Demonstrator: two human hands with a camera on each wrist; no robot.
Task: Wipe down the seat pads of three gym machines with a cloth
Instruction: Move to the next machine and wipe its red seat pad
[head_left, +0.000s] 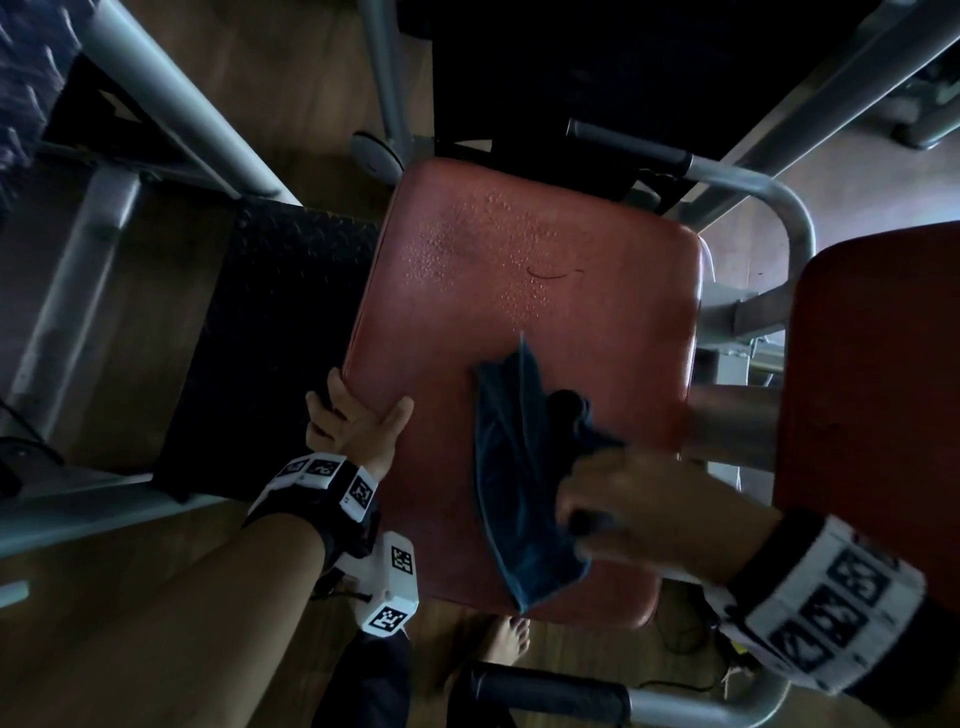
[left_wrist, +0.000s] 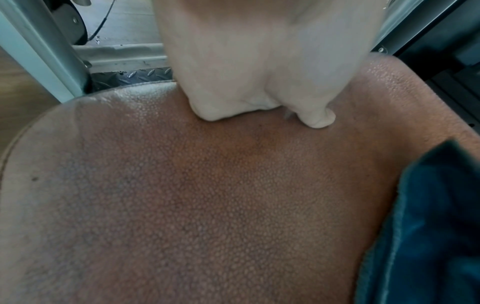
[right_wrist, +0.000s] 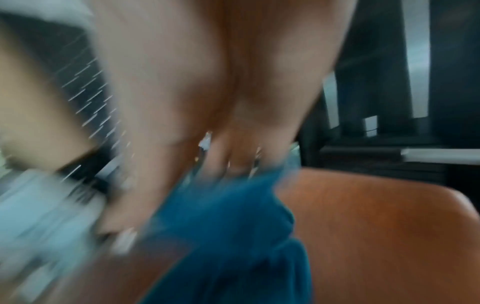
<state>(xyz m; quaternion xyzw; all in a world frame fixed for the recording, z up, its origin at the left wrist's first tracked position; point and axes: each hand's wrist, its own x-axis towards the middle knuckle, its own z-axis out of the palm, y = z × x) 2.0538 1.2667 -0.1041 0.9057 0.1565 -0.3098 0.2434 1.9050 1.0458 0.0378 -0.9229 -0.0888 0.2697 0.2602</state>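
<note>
Left hand (head_left: 358, 415) clamped on the near-left edge of the red seat pad (head_left: 519, 291): thumb lying on the top surface, fingers curled down over the side, forearm reaching in from below left with a marker-tagged wristband. Seen from the left wrist view as thumb pressed onto the pebbled vinyl (left_wrist: 207, 205). To the right of that hand, on the pad's near half, a dark blue cloth (head_left: 519, 467), crumpled and stretched toward the pad's front edge, one corner pointing up toward the pad's middle. Beads of water scattered on the pad's far half, beyond the cloth. Right hand (head_left: 639, 514) bunched over the cloth's right side, fingers curled into the fabric and gripping it, blurred with motion; wrist coming in from the lower right. Right of the pad, a second red pad (head_left: 872, 389), well apart from the cloth.
</note>
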